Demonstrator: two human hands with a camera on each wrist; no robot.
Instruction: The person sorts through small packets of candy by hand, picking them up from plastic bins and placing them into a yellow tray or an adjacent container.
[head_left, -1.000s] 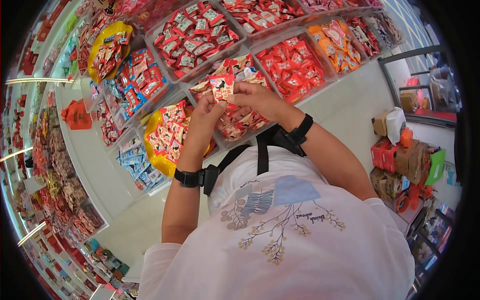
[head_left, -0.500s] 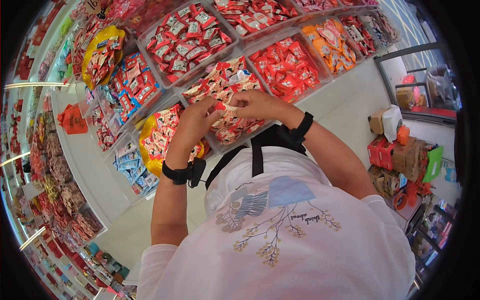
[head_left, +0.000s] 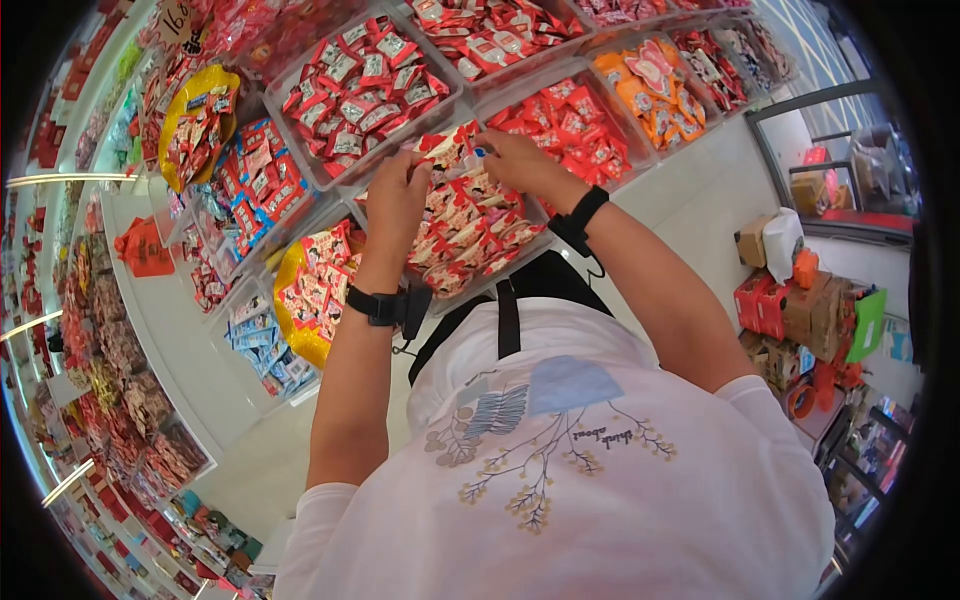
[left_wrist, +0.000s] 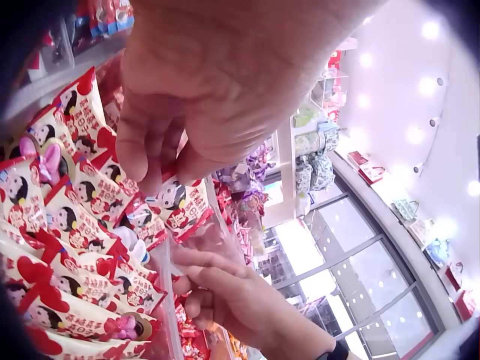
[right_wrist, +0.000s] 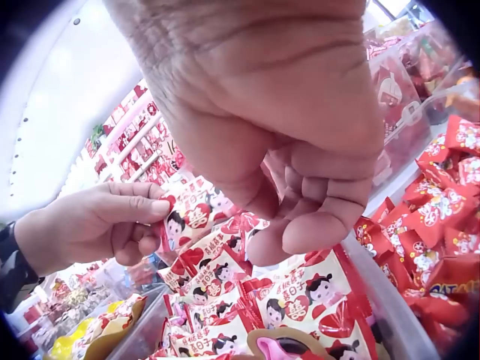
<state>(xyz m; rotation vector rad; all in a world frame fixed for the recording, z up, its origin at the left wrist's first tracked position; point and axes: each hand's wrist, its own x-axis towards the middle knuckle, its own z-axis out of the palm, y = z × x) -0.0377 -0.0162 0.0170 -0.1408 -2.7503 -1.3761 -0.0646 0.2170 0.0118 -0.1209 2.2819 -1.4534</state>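
Cream-and-red candy packets (head_left: 455, 225) with cartoon figures stand in rows in a clear plastic bin (left_wrist: 166, 319). At the far left part of this bin, my left hand (head_left: 398, 195) pinches the red edge of one candy packet (right_wrist: 193, 217) between thumb and fingers. That packet stands among the others. Across the bin, my right hand (head_left: 525, 165) hovers over the packets near the right rim. Its fingers (right_wrist: 322, 229) hang loosely curled in the right wrist view, and nothing shows between them. Small pink bow-shaped pieces (left_wrist: 50, 161) stick out between packets.
Bins of red packets (head_left: 575, 130) and orange packets (head_left: 650, 90) adjoin on the right. Behind sits a bin of red-and-white packets (head_left: 365, 90). A yellow-gold tray (head_left: 290, 300) of similar packets stands left. Cardboard boxes (head_left: 815, 310) are stacked at far right.
A packet was held up between both hands a second ago, then lowered into the bin. Both hands have since moved apart and farther forward, and the rows of packets show more fully.
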